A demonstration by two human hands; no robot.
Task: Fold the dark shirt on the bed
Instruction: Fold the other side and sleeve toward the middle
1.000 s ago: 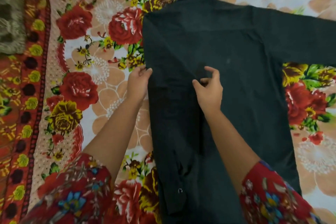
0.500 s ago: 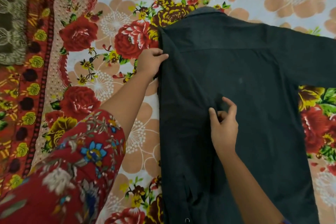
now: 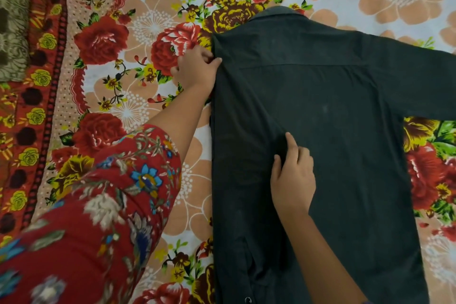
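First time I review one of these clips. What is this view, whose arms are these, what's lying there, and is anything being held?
No machine here: a person wears one camera on the head, looking down at their own arms. A dark shirt lies on a flowered bedsheet, collar away from the person, one sleeve spread to the right. The left hand pinches the shirt's left edge near the shoulder. The right hand rests on the middle of the cloth, forefinger stretched out; whether it grips a fold is unclear.
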